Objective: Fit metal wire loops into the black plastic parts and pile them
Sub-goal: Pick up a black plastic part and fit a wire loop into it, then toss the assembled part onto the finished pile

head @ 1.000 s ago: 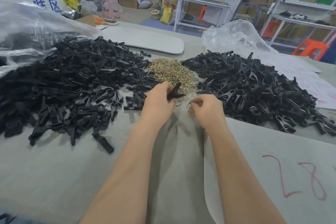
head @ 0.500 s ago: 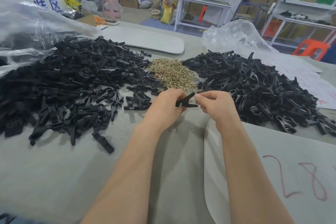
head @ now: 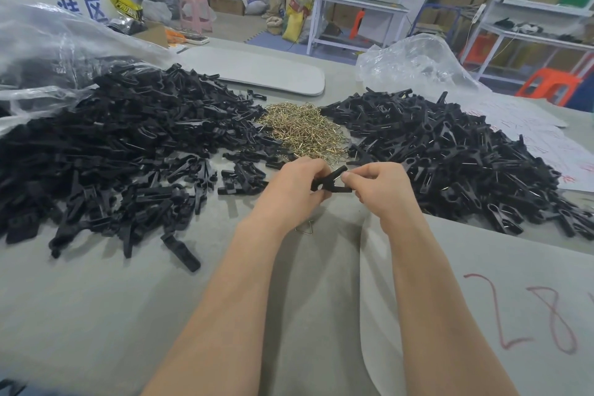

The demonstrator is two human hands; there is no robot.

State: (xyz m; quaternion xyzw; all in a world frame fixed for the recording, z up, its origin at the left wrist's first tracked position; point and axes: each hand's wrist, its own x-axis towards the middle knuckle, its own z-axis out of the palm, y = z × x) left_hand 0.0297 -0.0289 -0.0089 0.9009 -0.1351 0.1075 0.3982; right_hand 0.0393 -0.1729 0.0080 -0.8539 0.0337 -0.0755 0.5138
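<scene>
Both bare forearms reach forward, hands close together. Left hand [head: 291, 191] grips black plastic part [head: 329, 179], fingers curled; right hand [head: 381, 190] pinches its other end.

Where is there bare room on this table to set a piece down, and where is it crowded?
Bare table lies left of the left forearm, nearer than the left black pile. The sheet with red digits, right of the right forearm, is free. Crowded: the far band, where that pile, the wire loop heap and the right black pile sit close.
</scene>
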